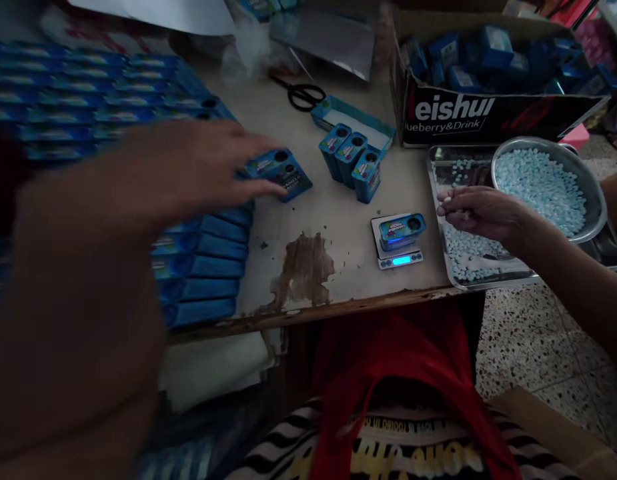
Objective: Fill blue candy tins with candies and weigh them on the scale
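My left hand [203, 163], partly blurred, has its thumb and fingers around the near end of a small blue candy box [294, 181] with a round dark hole in its top. My right hand [481, 210] is above the metal tray [441, 250], its fingers curled around a few small pale candies [447, 199]. Another blue candy box [401, 230] stands on a small digital scale [385, 261] with a lit display. Three more blue boxes [351, 157] stand in a row between the left hand and the scale. Loose pale blue and white candies [471, 257] lie in the tray.
A metal bowl [595, 217] full of candies sits on the tray. Behind it is a black carton [503, 123] of blue boxes. Stacked blue boxes [203, 267] fill the left side. Black scissors [305, 97] and a shallow blue box lid [383, 133] lie farther back.
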Action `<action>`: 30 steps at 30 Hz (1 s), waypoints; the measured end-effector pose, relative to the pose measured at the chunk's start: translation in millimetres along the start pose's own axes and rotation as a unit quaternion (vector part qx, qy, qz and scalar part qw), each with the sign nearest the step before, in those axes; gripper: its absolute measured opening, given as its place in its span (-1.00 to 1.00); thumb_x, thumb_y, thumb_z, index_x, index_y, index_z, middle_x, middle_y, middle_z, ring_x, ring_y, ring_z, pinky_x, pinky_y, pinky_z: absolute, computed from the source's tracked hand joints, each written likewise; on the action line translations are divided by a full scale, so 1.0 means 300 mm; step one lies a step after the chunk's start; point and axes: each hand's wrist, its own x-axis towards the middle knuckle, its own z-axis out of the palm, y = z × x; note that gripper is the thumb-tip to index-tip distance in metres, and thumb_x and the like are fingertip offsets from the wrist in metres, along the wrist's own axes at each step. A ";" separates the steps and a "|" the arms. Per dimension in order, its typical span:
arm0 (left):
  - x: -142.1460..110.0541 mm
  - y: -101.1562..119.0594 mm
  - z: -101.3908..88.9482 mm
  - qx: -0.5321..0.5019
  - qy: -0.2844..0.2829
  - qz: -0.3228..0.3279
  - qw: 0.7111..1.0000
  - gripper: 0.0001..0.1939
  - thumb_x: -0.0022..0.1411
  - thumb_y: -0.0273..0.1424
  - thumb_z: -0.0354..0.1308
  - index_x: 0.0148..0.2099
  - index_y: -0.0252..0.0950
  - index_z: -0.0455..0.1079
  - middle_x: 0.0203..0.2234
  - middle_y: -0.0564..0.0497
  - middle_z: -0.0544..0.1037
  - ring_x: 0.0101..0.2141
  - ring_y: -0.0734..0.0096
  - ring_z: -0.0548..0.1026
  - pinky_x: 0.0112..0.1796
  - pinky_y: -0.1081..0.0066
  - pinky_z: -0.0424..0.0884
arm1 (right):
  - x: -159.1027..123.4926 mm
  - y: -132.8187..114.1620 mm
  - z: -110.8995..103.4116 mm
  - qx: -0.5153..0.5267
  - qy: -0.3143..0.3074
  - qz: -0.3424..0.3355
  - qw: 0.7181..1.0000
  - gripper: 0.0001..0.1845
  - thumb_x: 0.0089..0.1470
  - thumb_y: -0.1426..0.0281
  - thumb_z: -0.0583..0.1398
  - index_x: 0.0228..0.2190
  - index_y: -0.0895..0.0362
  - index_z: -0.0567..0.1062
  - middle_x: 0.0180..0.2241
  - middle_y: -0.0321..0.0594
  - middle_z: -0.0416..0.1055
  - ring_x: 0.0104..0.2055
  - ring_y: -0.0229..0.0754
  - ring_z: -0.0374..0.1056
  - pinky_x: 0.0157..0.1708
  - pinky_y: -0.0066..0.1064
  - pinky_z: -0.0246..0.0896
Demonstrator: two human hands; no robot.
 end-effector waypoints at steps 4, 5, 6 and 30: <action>-0.222 0.293 0.173 -0.149 0.091 -0.032 0.984 -0.28 0.34 0.05 0.44 0.42 -0.08 0.47 0.09 -0.03 0.71 0.11 0.03 0.69 0.25 -0.02 0.56 | 0.002 0.008 0.015 -0.070 -0.046 -0.047 0.995 -0.74 0.11 0.41 0.53 -0.33 0.18 0.56 -0.46 -0.25 0.48 -0.58 -0.45 0.10 -0.66 -0.54 -0.08; -0.248 0.346 0.231 -0.204 0.084 -0.062 0.973 -0.26 0.31 -0.09 0.50 0.45 -0.07 0.42 0.08 -0.03 0.72 0.09 0.08 0.70 0.23 0.04 0.58 | 0.003 0.010 0.025 -0.091 -0.055 -0.064 0.992 -0.71 0.11 0.36 0.54 -0.33 0.16 0.55 -0.47 -0.28 0.46 -0.58 -0.44 0.10 -0.65 -0.54 -0.08; -0.261 0.389 0.287 -0.245 0.074 -0.084 0.963 -0.21 0.27 -0.17 0.54 0.46 -0.06 0.39 0.07 -0.03 0.72 0.09 0.09 0.70 0.21 0.08 0.60 | 0.004 0.011 0.037 -0.115 -0.063 -0.082 0.988 -0.70 0.13 0.33 0.54 -0.33 0.14 0.54 -0.49 -0.31 0.44 -0.58 -0.43 0.09 -0.64 -0.53 -0.09; -0.218 0.416 0.378 -0.311 -0.008 -0.086 0.946 -0.25 0.29 -0.33 0.49 0.45 -0.07 0.36 0.26 -0.09 0.55 0.11 0.12 0.67 0.16 0.13 0.62 | -0.017 -0.089 0.230 -0.723 -0.024 -0.147 0.674 -0.78 0.22 0.47 0.37 -0.10 0.11 0.74 -0.22 -0.19 0.67 -0.19 -0.13 0.50 -0.17 -0.35 0.19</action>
